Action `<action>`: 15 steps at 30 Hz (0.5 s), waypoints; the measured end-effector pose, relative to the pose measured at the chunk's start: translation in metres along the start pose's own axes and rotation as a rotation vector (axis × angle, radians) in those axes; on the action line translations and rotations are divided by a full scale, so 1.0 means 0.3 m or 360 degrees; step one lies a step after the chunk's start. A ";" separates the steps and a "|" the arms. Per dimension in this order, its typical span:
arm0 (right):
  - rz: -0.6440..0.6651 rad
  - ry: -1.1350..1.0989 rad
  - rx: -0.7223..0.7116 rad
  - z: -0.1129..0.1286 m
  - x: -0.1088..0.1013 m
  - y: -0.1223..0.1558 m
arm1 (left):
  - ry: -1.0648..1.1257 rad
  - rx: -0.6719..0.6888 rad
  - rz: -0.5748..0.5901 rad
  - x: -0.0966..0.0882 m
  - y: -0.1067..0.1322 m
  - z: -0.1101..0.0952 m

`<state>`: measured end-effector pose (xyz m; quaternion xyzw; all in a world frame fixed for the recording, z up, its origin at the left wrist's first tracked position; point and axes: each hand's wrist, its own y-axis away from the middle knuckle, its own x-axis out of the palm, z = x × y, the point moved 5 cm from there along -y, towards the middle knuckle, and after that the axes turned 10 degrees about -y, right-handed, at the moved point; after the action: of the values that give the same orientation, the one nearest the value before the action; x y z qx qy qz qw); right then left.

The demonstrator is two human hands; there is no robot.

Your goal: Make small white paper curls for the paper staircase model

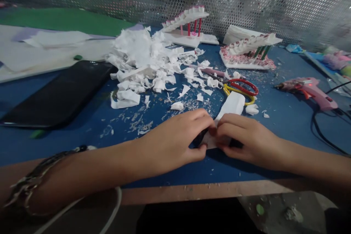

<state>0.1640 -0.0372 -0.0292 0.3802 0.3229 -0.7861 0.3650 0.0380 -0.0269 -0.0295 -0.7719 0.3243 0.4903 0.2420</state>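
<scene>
A strip of white foam sheet or thick paper (232,105) lies near the table's front edge, its far end free and its near end between my hands. My left hand (181,135) pinches the near part from the left, thumb and fingers curled in. From the right, my right hand (246,137) grips the same strip, its fingers bent over it. Both sets of fingertips nearly meet and hide part of the strip. Just beyond it lie scissors with red and yellow handles (243,87), their blades partly under white scraps.
White scraps (139,58) are heaped at centre-left, beside a black phone (59,95). Two small white staircase models (189,20) (248,51) stand at the back before a perforated metal panel (208,0). A pink glue gun (311,89) with a black cord lies right.
</scene>
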 end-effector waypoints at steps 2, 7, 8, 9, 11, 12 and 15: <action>0.0026 0.0113 -0.0102 0.010 0.000 0.002 | 0.0013 0.0027 0.0039 -0.003 -0.001 0.001; 0.0043 0.0179 -0.0091 0.020 -0.009 0.003 | -0.0082 0.0070 0.0121 -0.011 -0.001 -0.008; 0.0038 0.0213 -0.0092 0.025 -0.009 0.004 | -0.0102 0.0080 0.0119 -0.014 -0.001 -0.010; 0.0031 0.0275 -0.0102 0.030 -0.007 0.005 | -0.0122 0.0087 0.0109 -0.017 -0.002 -0.012; -0.0016 0.0432 -0.0161 0.041 -0.001 0.007 | -0.0166 0.0108 0.0091 -0.018 -0.003 -0.013; -0.0044 0.0502 -0.0192 0.045 0.002 0.009 | -0.0192 0.0123 0.0089 -0.017 -0.003 -0.012; -0.0077 0.0509 -0.0220 0.043 0.009 0.008 | -0.0268 0.0184 0.0074 -0.008 -0.002 -0.007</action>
<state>0.1602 -0.0496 -0.0255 0.4665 0.4392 -0.7001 0.3152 0.0390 -0.0275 -0.0264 -0.7049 0.3485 0.5394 0.3011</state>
